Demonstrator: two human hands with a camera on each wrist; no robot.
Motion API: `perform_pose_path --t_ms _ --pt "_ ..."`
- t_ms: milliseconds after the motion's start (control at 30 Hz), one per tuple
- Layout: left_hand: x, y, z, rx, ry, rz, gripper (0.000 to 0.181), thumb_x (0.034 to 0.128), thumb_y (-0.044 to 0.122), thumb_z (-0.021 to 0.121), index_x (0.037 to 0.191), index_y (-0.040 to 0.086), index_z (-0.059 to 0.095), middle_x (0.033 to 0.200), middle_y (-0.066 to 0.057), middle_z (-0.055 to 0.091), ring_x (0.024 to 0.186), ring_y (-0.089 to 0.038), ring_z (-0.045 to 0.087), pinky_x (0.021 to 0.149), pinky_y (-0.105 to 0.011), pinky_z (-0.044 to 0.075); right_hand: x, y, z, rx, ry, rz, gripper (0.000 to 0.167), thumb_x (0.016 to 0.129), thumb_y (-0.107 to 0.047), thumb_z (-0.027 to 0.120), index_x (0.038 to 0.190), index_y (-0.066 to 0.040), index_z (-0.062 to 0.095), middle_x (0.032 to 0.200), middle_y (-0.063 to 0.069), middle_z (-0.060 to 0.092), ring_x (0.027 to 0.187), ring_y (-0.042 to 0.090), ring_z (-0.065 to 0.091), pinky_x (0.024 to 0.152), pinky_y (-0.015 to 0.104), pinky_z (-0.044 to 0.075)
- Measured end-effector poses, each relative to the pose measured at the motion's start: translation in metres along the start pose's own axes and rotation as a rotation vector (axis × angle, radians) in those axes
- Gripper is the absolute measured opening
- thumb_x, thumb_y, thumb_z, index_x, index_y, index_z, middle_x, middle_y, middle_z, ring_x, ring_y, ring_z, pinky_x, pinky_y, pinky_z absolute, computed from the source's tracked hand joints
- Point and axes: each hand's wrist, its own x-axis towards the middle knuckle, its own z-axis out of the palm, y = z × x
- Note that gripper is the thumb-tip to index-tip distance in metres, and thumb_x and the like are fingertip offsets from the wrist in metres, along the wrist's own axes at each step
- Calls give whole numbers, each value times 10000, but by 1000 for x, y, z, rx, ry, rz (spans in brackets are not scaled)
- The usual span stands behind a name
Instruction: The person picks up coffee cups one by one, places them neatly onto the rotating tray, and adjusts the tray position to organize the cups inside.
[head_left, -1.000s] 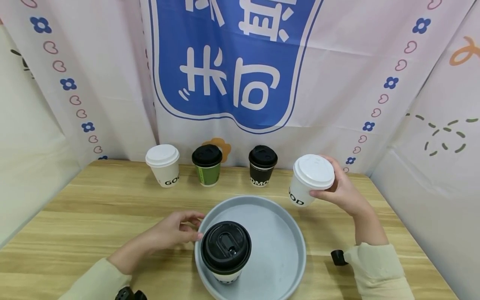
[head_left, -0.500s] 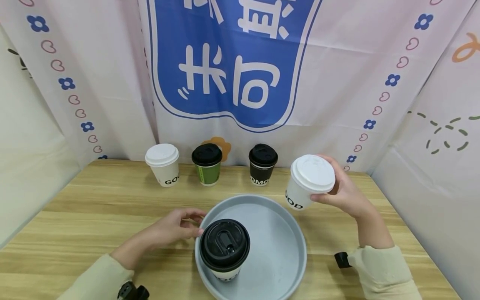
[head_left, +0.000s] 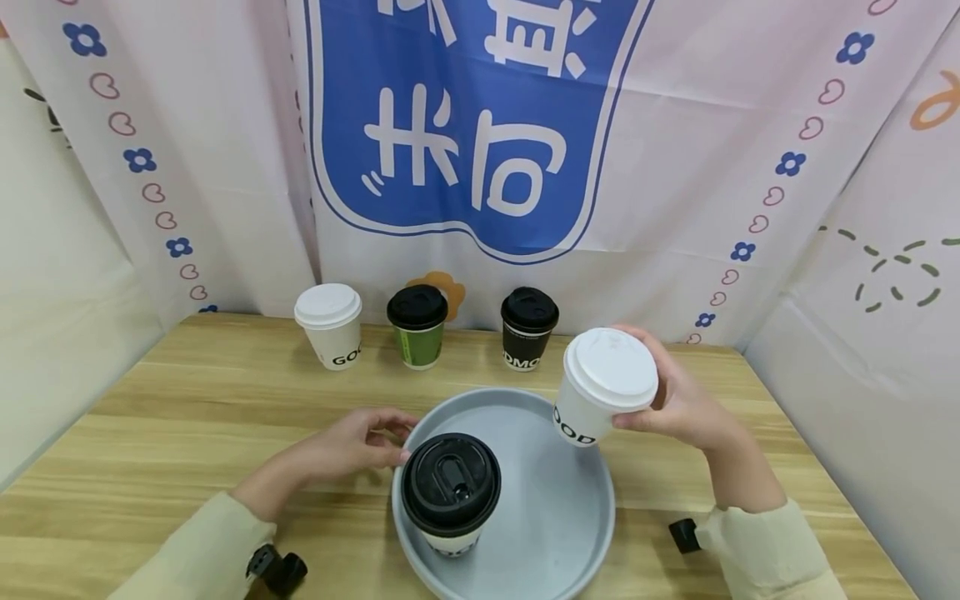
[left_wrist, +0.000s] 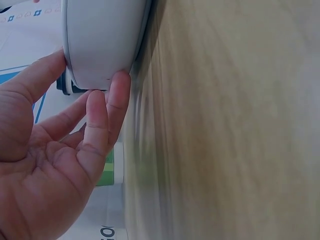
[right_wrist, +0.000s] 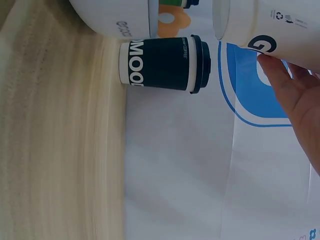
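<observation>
Bright, soft light in the head view, dimmer wrist views, tabletop blurry in the left one.

In the head view, the lower edge crops the tray, and the held white cup hides some fingers of the right hand

The left hand is holding the grey tray by its edge over the wooden table, and behind it stand one green cup and one lettered cup.
</observation>
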Motion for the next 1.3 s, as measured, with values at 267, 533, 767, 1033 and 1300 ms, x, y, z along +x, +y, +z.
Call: perform_pose_path --t_ms 267,533,767,1033,1300 --pt "3 2 -4 47 -15 -9 527 933 194 691 1372 -46 524 1258 -187 624 1131 -258 598 888 -276 530 -2 -3 15 53 -83 -8 974 673 172 764 1493 0 266 1411 -7 488 1258 131 508 1041 266 485" --pt "8 2 -7 115 -22 9 516 930 199 695 1356 -47 538 1238 -175 638 1150 -279 593 898 -256 525 -6 -1 24 81 -154 1 982 671 153 787 1488 4 262 1416 14 478 1250 134 518 1044 278 485" --pt "10 3 -8 95 -41 32 496 940 160 677 1353 -72 531 1242 -207 629 1147 -274 594 876 -231 528 -9 -2 33 69 -202 4 1019 665 108 819 1499 35 237 1432 11 483 1274 135 515 1070 296 469" --pt "12 6 -8 86 -72 37 521 937 113 653 1377 -109 486 1257 -244 612 1152 -328 621 965 -344 545 -15 -3 42 25 -258 -37 1038 651 55 862 1502 -19 271 1444 55 479 1298 141 498 1100 267 427" --pt "15 6 -11 118 -99 44 519 934 112 653 1376 -105 489 1251 -225 620 1169 -324 607 993 -377 537 -22 -1 52 10 -319 -52 1022 665 -1 881 1494 -23 283 1435 84 482 1304 148 490 1131 260 390"
